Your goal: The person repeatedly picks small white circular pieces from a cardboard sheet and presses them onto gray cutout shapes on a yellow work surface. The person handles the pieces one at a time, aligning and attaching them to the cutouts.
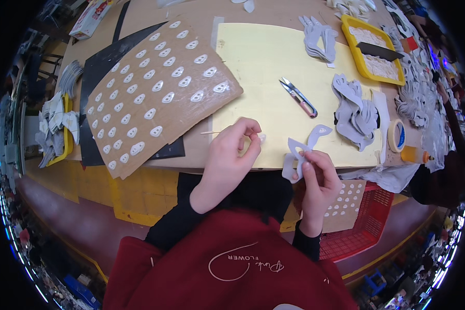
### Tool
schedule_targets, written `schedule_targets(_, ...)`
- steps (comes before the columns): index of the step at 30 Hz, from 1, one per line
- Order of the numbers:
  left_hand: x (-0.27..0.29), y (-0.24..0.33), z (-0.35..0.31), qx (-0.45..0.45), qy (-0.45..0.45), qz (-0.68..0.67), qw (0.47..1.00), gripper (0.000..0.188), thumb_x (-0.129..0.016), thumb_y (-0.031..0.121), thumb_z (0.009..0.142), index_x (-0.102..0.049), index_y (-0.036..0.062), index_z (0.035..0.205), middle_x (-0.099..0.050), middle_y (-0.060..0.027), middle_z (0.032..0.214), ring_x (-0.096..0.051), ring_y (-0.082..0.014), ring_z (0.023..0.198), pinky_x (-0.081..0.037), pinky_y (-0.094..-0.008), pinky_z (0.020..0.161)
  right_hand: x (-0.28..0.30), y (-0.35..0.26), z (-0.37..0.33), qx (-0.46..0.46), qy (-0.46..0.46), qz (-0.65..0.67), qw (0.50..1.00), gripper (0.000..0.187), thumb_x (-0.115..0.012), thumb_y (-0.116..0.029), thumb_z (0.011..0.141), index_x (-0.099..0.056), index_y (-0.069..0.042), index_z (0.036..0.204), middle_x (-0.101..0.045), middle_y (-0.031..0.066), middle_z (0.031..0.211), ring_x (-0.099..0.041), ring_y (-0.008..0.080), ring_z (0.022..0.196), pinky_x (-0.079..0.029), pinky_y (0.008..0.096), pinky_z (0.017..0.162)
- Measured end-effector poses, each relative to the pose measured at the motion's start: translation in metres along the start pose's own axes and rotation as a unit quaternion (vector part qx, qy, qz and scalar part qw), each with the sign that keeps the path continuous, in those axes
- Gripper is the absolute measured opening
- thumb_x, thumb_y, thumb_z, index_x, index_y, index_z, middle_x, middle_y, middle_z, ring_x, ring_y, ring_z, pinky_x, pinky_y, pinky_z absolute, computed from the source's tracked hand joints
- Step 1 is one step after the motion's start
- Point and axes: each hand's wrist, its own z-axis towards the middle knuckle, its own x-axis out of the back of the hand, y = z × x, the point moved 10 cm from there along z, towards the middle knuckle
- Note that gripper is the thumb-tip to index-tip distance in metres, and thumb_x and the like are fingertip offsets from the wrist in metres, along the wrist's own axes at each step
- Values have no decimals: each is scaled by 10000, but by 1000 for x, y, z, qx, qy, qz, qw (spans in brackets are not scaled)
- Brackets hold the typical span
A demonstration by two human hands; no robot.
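My left hand point(227, 157) is closed above the near edge of the yellow sheet point(253, 62), thumb and forefinger together at a small whitish piece point(262, 138). Out of its far side pokes a thin pale stick point(210, 133). Pinched in my right hand point(319, 183) is a grey cut-out piece point(293, 161) with an opening in it. Another grey lobe point(319, 133) shows just beyond those fingers; whether it belongs to the same piece I cannot tell. Thread snips point(298, 97) with dark handles lie on the sheet, beyond both hands.
On the left rests a brown board point(155, 93) with rows of small white pieces, partly over a black mat point(95, 77). Grey cut-outs point(354, 111) are piled at right, near a yellow tray point(352, 26), a tape roll point(396, 135) and an orange bottle point(414, 154). Below stands a red crate point(374, 217).
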Motion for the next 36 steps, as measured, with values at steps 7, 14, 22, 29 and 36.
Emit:
schedule_targets(7,-10,5,-11,-120,68,253,957,55,-683,71,842,-668,73,895,-600,-46,947,-552,-261,878,-436,-397,781,-2,4,-11,4,-35,-9,999,202,-569,121,933,-664,64,1102,-620,151,1105,-642,143,771,-540,242,646)
schedule_targets(14,-6,9,-13,-134,22,276,952,95,-709,98,840,-707,68,930,-601,-35,1032,-530,-257,992,-415,-405,859,-4,3,-8,9,-42,-15,999,203,-563,126,933,-664,60,1098,-619,147,1095,-634,138,788,-540,239,646)
schedule_targets(22,2,6,-1,-90,-49,211,972,186,-747,68,773,-722,64,957,-616,-45,1071,-525,-271,1087,-420,-387,972,-1,5,-6,-7,-19,-2,1000,243,-598,133,914,-664,62,1137,-622,152,1142,-655,145,781,-544,252,683)
schedule_targets(29,18,5,-2,-73,-26,162,984,208,-715,128,881,-695,40,1069,-652,-78,1058,-570,-266,998,-467,-362,884,-28,11,-6,-75,-72,-8,995,266,-601,114,925,-645,61,1183,-593,165,1209,-694,158,779,-554,241,686)
schedule_targets(36,-6,-5,-15,57,-202,-24,977,354,-654,112,960,-617,32,1303,-697,-46,1175,-573,-79,873,-459,-238,758,-51,7,-5,-37,-95,53,993,292,-557,125,938,-616,66,1218,-575,176,1246,-710,179,835,-576,250,722)
